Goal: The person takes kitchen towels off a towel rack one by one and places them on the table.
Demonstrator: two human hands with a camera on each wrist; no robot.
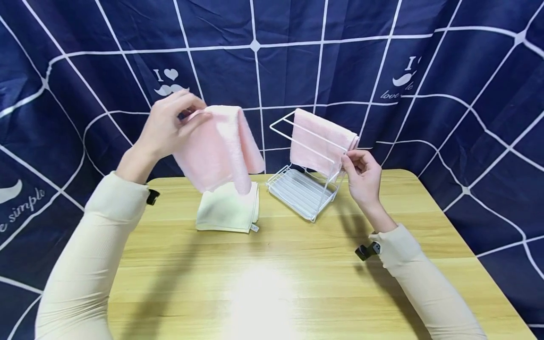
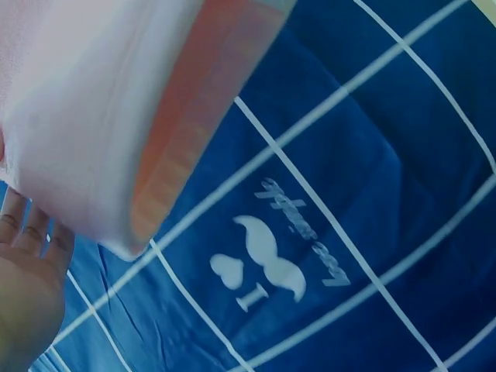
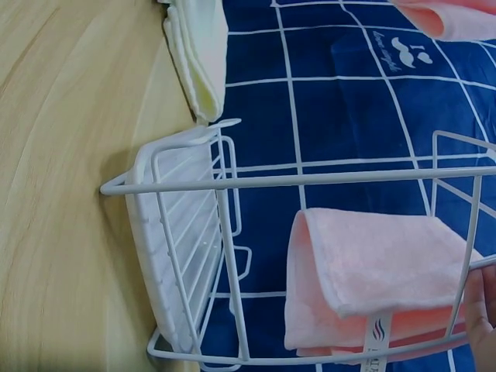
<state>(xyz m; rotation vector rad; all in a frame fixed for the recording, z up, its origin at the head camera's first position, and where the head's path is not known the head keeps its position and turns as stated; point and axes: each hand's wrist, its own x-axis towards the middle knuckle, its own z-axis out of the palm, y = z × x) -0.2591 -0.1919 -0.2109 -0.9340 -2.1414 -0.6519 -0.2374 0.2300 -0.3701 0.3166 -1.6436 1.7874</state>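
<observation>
My left hand (image 1: 172, 123) pinches the upper edge of a pink towel (image 1: 216, 146), which hangs folded in the air above the left part of the table. Below it lies a folded pale yellow towel (image 1: 227, 208) with a small tag at its corner. A white wire rack (image 1: 303, 191) with a tray base stands right of that. Over its upper bars drapes a second pink towel (image 1: 318, 137); its label (image 3: 377, 341) shows in the right wrist view. The thumb and fingers of my right hand (image 1: 363, 174) pinch the rack's upper right end, beside the draped towel's edge.
The wooden table (image 1: 238, 264) extends toward me, with a bright glare near its front. Dark blue curtains (image 1: 289, 71) with white grid lines hang close behind and along both sides. A small black device (image 1: 367, 251) is strapped at the right wrist.
</observation>
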